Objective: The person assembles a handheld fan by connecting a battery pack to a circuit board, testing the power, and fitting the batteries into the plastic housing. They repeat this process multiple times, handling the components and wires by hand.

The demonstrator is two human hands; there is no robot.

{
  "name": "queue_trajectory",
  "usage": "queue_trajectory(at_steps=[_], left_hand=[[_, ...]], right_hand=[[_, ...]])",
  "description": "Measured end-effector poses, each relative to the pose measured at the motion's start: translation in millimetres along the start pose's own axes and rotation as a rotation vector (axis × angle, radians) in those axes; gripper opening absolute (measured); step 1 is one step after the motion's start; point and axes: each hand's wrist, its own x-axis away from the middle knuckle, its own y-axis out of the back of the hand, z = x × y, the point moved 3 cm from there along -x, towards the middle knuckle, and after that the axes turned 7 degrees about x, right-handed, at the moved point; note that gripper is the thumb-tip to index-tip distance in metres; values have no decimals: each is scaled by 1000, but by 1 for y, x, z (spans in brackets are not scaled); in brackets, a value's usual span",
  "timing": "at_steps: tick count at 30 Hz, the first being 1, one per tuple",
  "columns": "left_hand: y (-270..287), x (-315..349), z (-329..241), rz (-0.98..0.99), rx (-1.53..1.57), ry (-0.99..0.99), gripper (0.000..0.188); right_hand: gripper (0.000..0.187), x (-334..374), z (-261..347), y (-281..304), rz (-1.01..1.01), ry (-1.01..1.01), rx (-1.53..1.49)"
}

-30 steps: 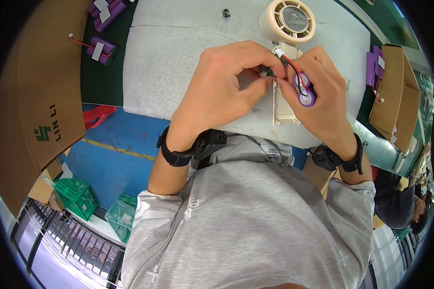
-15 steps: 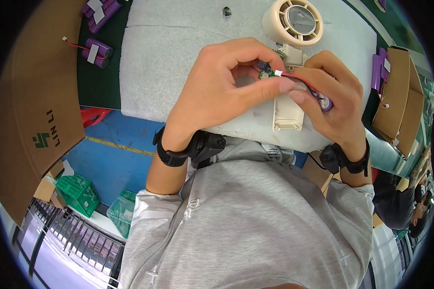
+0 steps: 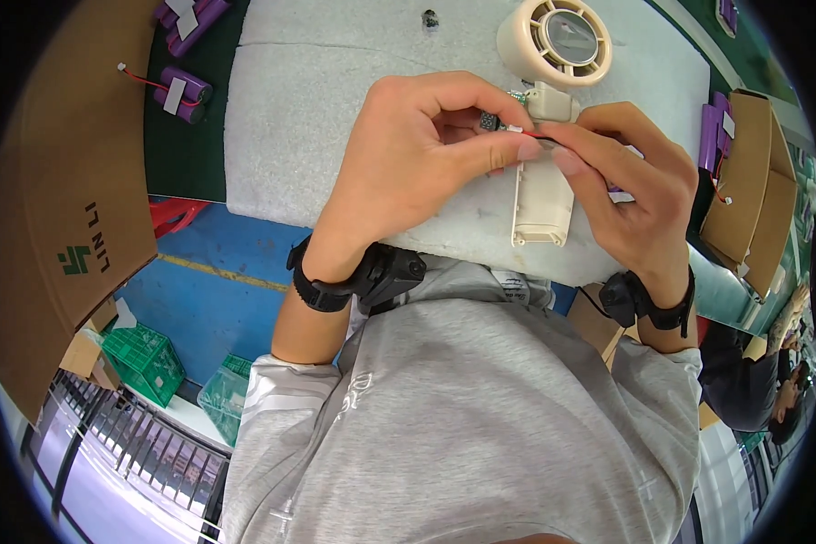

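Note:
My left hand [image 3: 426, 168] is closed, thumb and index finger pinching by a small circuit board [image 3: 489, 121] that shows between the fingers. A white plug [image 3: 515, 129] sits at these fingertips. Red and black wires [image 3: 544, 138] run from the plug to my right hand [image 3: 639, 186], whose thumb and index finger close on them. Under the right hand a bit of a purple battery pack [image 3: 618, 194] shows; the rest is hidden. Just below the hands lies a cream handle shell [image 3: 542, 210], hollow side up. Beyond it stands a round cream fan head [image 3: 515, 53] with a grille.
A pale foam mat [image 3: 326, 109] covers the table. Purple battery packs [image 3: 183, 96] lie at the left, and more [image 3: 709, 136] at the right beside an open cardboard box [image 3: 743, 181]. A large carton [image 3: 72, 181] stands far left. Another person [image 3: 743, 381] is at right.
The white plug has turned and moved slightly left, in between my left fingertips. My right index finger has straightened along the wires, and the battery pack is now mostly covered.

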Motion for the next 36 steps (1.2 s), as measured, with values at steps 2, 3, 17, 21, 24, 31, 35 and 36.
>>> queue_trajectory(at_steps=[2, 3, 17, 21, 24, 31, 35, 36], left_hand=[[0, 0, 0, 1, -9, 10, 13], [0, 0, -2, -1, -7, 10, 13], [7, 0, -6, 151, 181, 58, 37], [8, -1, -5, 144, 238, 63, 40], [8, -2, -6, 141, 249, 64, 40], [9, -4, -4, 137, 224, 37, 40], [8, -4, -4, 126, 185, 31, 38], [8, -4, -4, 114, 204, 39, 35]], right_hand=[[17, 0, 0, -2, 26, -31, -1], [17, 1, 0, -3, 40, -47, -2], [23, 1, -4, -5, -28, 74, 6], [24, 1, -5, -5, -19, 48, -6], [25, 2, -6, -4, -16, 7, -38], [25, 2, -8, -4, -8, -5, -44], [25, 2, -6, -5, -52, 17, 24], [25, 2, -6, -5, -53, 17, 25]])
